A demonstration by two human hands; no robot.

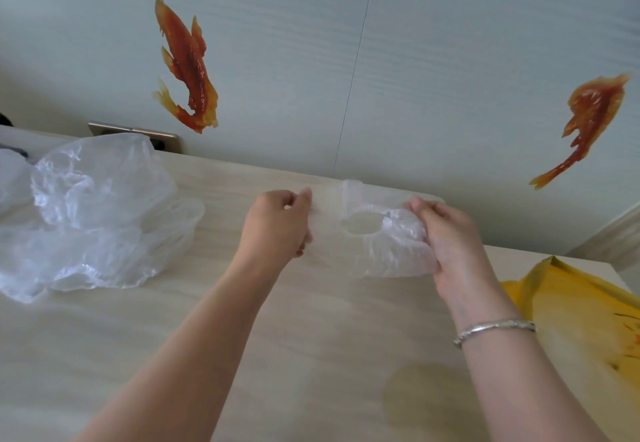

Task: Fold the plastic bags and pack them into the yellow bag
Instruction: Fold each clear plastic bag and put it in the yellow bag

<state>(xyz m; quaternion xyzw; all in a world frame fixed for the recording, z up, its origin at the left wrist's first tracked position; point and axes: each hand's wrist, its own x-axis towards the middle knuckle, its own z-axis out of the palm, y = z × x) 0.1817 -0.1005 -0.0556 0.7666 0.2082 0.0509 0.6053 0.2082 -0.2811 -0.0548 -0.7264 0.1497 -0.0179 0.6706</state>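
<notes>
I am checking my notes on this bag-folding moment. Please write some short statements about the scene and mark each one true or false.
1. Both hands hold one clear plastic bag. True.
2. The yellow bag lies at the left of the table. False: it lies at the right edge.
3. A loose pile of clear bags lies beside the left hand. True.
4. The bracelet is on the left wrist. False: it is on the wrist of the right hand.

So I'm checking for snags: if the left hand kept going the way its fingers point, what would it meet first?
Probably the left hand would run along the clear plastic bag it pinches, toward the right hand; depth is uncertain.
</notes>
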